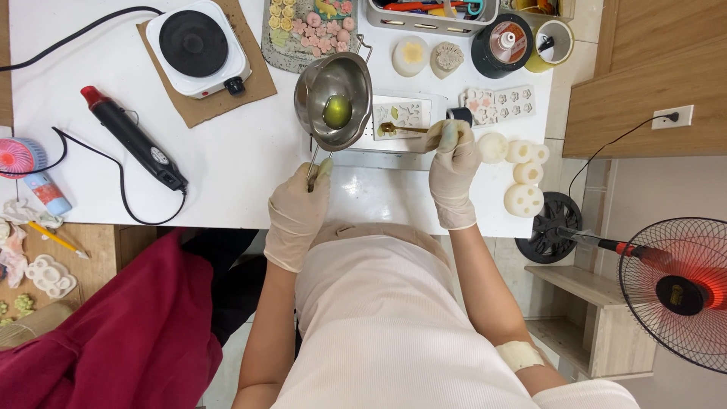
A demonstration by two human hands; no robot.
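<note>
So from the head cam, looking straight down at the white table [227,159]: my left hand [297,216], gloved, is clenched around the wire handle of a small steel melting pot [334,98], just above centre frame. The pot sits a bit tilted over the table with a puddle of yellow-green liquid [337,111] in the bottom.

My right hand [452,170], also gloved, is pinching the end of a little spoon [401,129], gripped tight between the fingertips. The spoon's bowl has some brownish-gold stuff in it and hovers over a pale silicone mould [401,115] with leaf shapes, just right of the pot. That mould sits on a white block or scale, can't tell which.

Around that: to the right of my right hand there's a cluster of round white moulds [522,174], and above them a flat flower mould [500,102]. Upper left of the frame has a small electric hot plate [195,47] on a piece of cardboard, and below it a black heat gun [132,138] with a red tip, cord trailing. Top centre is a tray of small pink and yellow flower pieces [314,26]. Lower right corner shows a floor fan [678,291], lower left a heap of red cloth [129,333].
</note>
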